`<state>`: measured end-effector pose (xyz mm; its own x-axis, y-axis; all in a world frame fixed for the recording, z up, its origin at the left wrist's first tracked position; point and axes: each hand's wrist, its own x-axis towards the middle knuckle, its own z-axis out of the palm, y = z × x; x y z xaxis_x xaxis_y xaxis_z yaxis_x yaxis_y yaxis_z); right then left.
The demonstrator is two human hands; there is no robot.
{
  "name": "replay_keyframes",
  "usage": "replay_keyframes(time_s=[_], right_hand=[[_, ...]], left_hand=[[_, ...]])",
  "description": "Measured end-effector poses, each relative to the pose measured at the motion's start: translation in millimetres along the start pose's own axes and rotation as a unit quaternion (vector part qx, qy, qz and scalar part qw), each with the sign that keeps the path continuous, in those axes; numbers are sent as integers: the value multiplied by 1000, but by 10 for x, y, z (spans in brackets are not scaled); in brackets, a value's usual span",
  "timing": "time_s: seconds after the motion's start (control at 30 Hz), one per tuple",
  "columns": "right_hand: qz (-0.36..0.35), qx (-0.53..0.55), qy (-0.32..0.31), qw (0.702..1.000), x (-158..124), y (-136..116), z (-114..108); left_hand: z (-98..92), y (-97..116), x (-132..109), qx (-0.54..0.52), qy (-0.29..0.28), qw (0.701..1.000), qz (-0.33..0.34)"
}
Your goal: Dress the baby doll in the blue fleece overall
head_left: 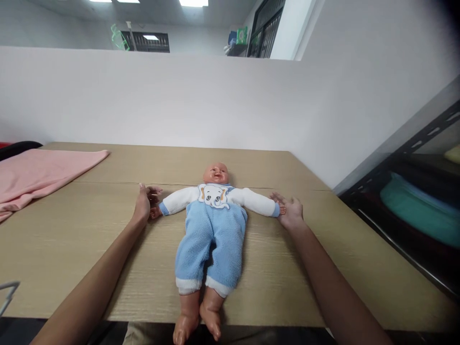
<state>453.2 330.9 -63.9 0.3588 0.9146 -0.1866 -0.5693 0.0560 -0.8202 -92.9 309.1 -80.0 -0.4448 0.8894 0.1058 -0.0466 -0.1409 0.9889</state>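
A baby doll (212, 230) lies on its back on the wooden table (72, 239), dressed in a blue and white fleece suit with an elephant on the chest. Its arms are spread sideways and its bare feet hang over the near edge. My left hand (143, 203) rests at the doll's small hand on the left, fingers loosely curled round it. My right hand (289, 211) lies at the doll's other hand, fingers partly stretched and touching it.
A pink cloth (39, 175) lies folded at the table's far left. A white partition wall (215, 100) stands behind the table. A dark metal shelf (413, 201) with teal fabric stands at the right. A hanger's wire tip (9, 292) shows at the lower left.
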Motion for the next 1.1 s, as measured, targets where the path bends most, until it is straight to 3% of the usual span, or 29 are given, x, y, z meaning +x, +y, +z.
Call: replay_keyframes(time_s=[0.2,0.4,0.7,0.93,1.1], right_hand=[[37,-38,44,998,-90,-17,-22],[19,-65,36,997,-122,-77,-130],[-44,-163,59,984,-107,36,-102],[-125,-284,37,950,-160,108,-116],[-254,-379,11,889,-321,-3,-278]], left_hand=[[7,36,-1,0,8,1000,-17],[23,71,-51,17,0,1000,-5],[4,79,-62,27,-5,1000,-5],[-2,78,-51,28,-7,1000,5],[12,82,-52,34,5,999,3]])
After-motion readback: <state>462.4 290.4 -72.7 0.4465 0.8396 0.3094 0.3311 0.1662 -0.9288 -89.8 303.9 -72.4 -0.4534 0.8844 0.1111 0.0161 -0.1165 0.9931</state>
